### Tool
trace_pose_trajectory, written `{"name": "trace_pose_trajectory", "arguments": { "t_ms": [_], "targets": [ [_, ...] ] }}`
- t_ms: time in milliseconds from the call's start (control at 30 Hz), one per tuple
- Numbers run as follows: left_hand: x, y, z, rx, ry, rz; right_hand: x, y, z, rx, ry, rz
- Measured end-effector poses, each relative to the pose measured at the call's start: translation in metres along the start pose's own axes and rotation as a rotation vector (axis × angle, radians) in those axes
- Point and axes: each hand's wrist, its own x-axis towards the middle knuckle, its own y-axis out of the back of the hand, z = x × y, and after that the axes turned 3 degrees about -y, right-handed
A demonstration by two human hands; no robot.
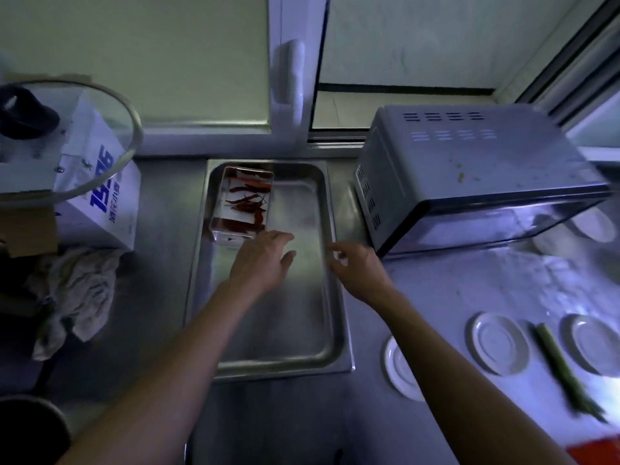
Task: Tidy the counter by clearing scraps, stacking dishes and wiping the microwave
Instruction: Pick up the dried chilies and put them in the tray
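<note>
The clear box of dried chillies (242, 203) is being kept in the far left corner of the steel tray (330, 229) on the table (436, 297), its long axis running away from the person. It is being approached just ahead of the left hand (261, 260), fingers spread and empty. The right hand (357, 268), loosely curled and empty, is being held further off, over the tray's right rim.

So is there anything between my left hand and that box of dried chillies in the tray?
Nothing visible. The left hand hovers open over the metal tray, fingertips just short of the clear chilli box at the tray's far left corner.
</note>
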Motion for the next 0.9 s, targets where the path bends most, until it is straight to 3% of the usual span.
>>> {"name": "trace_pose_trajectory", "arguments": {
  "t_ms": [367, 900],
  "targets": [
    [-0.024, -0.056, 0.147, 0.011, -0.194, -0.099, -0.131, 0.072, 0.125, 0.145, -0.197, 0.136],
    [-0.078, -0.16, 0.46, 0.091, -0.547, -0.206, -0.359, 0.209, 0.325, 0.213, -0.456, 0.381]
  ]
}}
